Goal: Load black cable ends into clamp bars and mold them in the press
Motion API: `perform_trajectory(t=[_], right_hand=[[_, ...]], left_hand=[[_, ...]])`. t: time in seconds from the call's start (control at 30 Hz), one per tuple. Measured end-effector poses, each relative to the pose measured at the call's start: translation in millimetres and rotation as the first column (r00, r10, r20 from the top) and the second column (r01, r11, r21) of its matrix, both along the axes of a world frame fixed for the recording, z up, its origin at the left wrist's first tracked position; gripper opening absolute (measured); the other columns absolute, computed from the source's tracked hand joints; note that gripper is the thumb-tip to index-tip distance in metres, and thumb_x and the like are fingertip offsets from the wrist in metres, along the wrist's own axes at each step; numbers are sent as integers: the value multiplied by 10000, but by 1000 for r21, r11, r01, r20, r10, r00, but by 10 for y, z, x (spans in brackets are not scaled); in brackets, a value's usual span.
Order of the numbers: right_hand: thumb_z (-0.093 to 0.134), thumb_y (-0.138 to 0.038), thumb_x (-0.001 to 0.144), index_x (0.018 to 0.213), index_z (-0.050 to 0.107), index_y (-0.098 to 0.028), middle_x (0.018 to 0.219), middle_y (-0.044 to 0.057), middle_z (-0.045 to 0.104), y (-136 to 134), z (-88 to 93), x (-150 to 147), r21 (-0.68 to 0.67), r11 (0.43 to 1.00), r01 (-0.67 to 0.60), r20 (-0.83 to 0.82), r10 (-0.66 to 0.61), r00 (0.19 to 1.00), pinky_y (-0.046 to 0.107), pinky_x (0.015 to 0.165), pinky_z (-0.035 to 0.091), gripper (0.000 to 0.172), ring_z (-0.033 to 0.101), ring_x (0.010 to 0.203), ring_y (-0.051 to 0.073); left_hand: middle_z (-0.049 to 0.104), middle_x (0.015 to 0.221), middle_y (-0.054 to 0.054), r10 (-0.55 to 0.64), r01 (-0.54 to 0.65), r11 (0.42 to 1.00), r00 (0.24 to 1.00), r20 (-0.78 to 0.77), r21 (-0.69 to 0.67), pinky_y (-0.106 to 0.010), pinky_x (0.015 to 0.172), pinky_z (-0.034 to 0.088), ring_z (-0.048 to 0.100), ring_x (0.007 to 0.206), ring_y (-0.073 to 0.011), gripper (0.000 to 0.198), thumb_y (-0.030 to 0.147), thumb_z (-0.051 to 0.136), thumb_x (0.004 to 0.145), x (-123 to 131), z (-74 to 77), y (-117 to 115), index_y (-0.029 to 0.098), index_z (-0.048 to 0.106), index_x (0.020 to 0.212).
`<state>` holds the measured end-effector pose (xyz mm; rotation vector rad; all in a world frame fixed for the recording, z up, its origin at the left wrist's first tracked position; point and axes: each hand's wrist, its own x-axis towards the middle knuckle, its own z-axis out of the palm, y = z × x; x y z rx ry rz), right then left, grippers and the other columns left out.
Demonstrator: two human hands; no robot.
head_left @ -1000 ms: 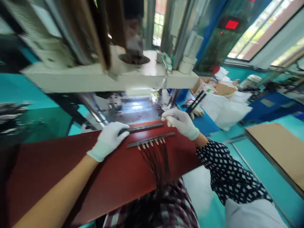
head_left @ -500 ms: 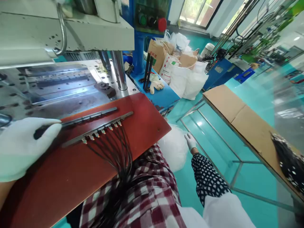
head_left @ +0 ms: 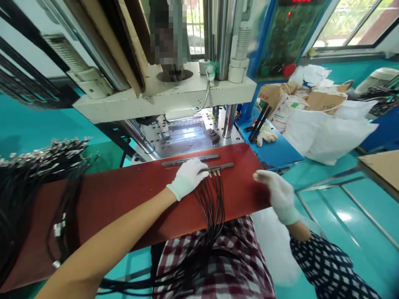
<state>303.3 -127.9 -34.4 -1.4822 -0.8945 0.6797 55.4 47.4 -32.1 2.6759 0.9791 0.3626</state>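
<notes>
My left hand [head_left: 188,176], in a white glove, is closed over the left part of the nearer slim metal bar [head_left: 223,167]. Black cables [head_left: 213,201] fan out from connectors along that bar, and my fingers hide some of these connectors. The cables run over the edge of the red-brown board [head_left: 134,203] onto my lap. Just behind lies a second slim metal bar [head_left: 208,158], partly covered by the hand. At the board's right end, my gloved right hand [head_left: 279,195] is held with fingers stretched leftward, slightly blurred, and nothing in it.
A press with a pale upper plate [head_left: 168,97] and steel posts stands behind the board. Bundled cables [head_left: 59,153] lie at the left. To the right are a blue ledge with a spare glove [head_left: 267,136], white sacks [head_left: 327,128] and a cardboard-topped table [head_left: 382,168].
My view has swung left. My left hand has gone from the left end of the rear bar to the nearer bar. My right hand has risen from beside the white bag to the board's right end.
</notes>
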Motion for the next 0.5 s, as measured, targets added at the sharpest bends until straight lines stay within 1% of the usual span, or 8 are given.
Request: perform_trajectory(t=[0.07,0.13,0.2,0.23,0.33,0.37,0.43,0.5], right_hand=[[648,-581,823,1133,645,-250,1219,107,653,254,86,-318,27,996,-84,-146,88,985,510,959,523,453,646,1084,286],[748,-535,765,1177,606,-271,1308,90,608,429,112,-555,48,991,-124,-459,132,878,463,967,525,509,598,1189,275],[808,-487,727,1095,635,-277,1233,63,652,502,99,-776,67,969,-238,-728,211,652,421,952,520,458,607,1162,252],[823,-476,715,1034,657,-265,1161,58,682,504,80,-900,79,938,-336,-809,258,528,402,916,524,417,632,1099,241],[897,-430,618,984,681,-206,1012,80,718,427,-15,-1332,93,774,-627,-924,302,235,350,803,514,481,675,909,207],[930,-406,559,994,675,-198,970,72,723,400,-51,-1473,90,744,-662,-944,276,181,329,791,502,546,678,877,190],[897,-531,569,866,663,-149,691,36,676,399,-100,-1693,106,743,-661,-942,288,172,334,771,495,537,671,715,170],[827,-633,623,703,606,-141,462,-47,496,510,-88,-1794,117,747,-655,-919,331,213,394,790,506,545,599,541,138]], left_hand=[[654,937,-82,16,-16,1000,999,29,3,-409,873,483,606,937,-248,182,310,566,927,11,-13,-2,180,691,949],[657,939,-74,29,-29,1000,996,82,-8,-393,864,488,610,924,-234,159,276,552,930,-23,40,65,179,678,936],[657,946,-68,73,-71,997,987,142,-19,-383,851,495,615,911,-225,166,268,530,937,-66,165,211,178,669,957],[656,959,-69,96,-95,995,981,170,-13,-383,855,497,616,915,-225,174,269,522,939,-83,244,308,177,665,972],[642,978,-77,95,-110,992,973,209,62,-389,881,501,606,944,-229,185,270,503,940,-102,453,635,173,661,948],[635,983,-84,69,-91,991,977,202,100,-388,888,502,600,953,-229,193,272,495,944,-102,491,739,171,659,934],[627,998,-100,22,-49,983,988,151,177,-393,889,507,593,959,-230,211,276,480,957,-105,505,925,164,658,935],[636,1040,-117,0,-25,974,994,111,225,-408,915,504,593,987,-234,218,274,483,965,-119,466,1093,151,662,990]])
